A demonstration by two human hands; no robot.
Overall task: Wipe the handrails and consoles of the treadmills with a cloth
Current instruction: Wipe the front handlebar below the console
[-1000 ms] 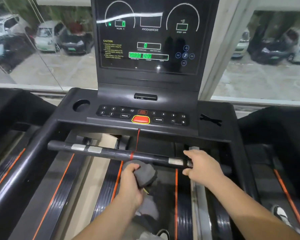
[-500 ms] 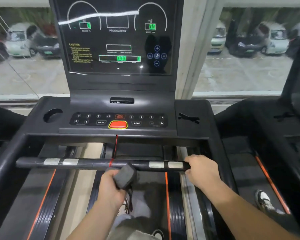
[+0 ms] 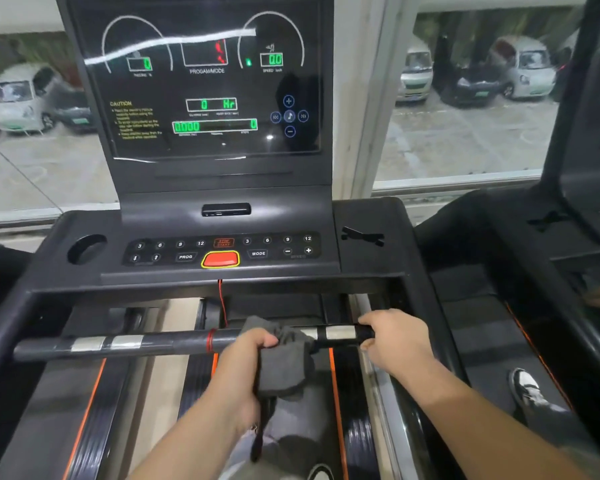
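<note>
A black front handrail (image 3: 160, 342) with silver sensor patches crosses the treadmill below the console (image 3: 222, 251). My left hand (image 3: 243, 358) grips a grey cloth (image 3: 284, 362), which is draped over the bar just right of a red band. My right hand (image 3: 395, 337) holds the bar's right end, beside a silver patch. The console carries a lit display screen (image 3: 208, 88), a button panel and a red stop button (image 3: 220, 259).
A cup holder (image 3: 85, 247) sits at the console's left. Neighbouring treadmills flank both sides, the right one (image 3: 534, 271) with a shoe (image 3: 529, 386) on its deck. The left side rail (image 3: 4, 344) slopes toward me. Windows behind show parked cars.
My left hand lifted the cloth from below the bar up onto it, right of the red band. My right hand stays on the bar's right end. The view shifted slightly.
</note>
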